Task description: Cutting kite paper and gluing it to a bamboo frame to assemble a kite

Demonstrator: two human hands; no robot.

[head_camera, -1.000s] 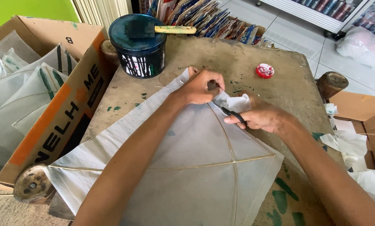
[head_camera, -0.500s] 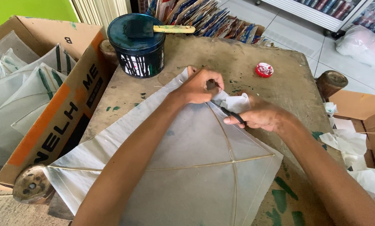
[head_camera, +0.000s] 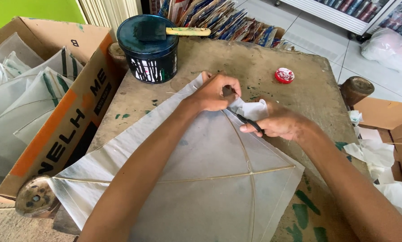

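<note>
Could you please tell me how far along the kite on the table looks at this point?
Looks done: the white kite has its thin crossed sticks in place on the paper. In hand: the left hand pins the top corner while the right hand works black scissors there. Left: the loose paper flap at that corner is uncut; the brush rests on the paint can.

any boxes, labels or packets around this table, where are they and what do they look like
Cardboard box: left of the table, open brown carton with an orange band and dark lettering, holding white kites.
Paint tub: table's far left, round and dark, white label patch on its side.
Packets: behind the table, a colourful row of flat packs.
</note>
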